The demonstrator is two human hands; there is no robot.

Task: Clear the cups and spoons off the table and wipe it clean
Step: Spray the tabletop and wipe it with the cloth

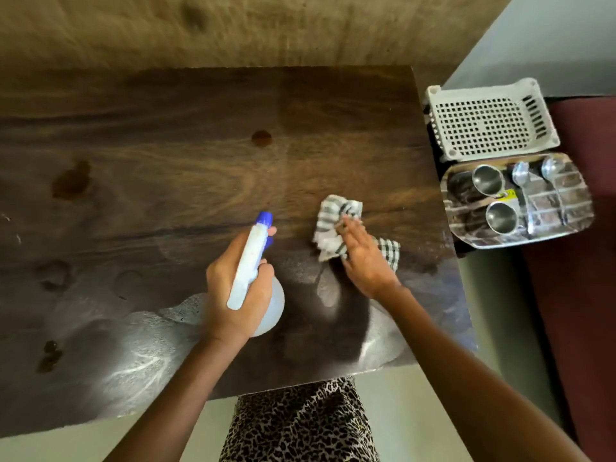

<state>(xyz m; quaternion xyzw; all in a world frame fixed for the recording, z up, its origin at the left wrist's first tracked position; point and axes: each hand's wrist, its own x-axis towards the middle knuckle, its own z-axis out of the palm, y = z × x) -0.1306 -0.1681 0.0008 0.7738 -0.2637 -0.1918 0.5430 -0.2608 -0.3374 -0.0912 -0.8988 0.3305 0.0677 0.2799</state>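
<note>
Your left hand (pixel 233 305) clenches a blue-nozzled white plastic spray bottle (pixel 249 261); right hand's (pixel 365 261) flat fingers (pixel 350 229) press a checked cloth (pixel 333 216).

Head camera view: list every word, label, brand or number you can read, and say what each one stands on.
Nothing here can be read.
Yellow sticker on the steel tray: it carries print, but too small and blurred to read.
Spray bottle in the left hand: no label or brand shows.
Checked cloth: woven pattern only, no words.
</note>
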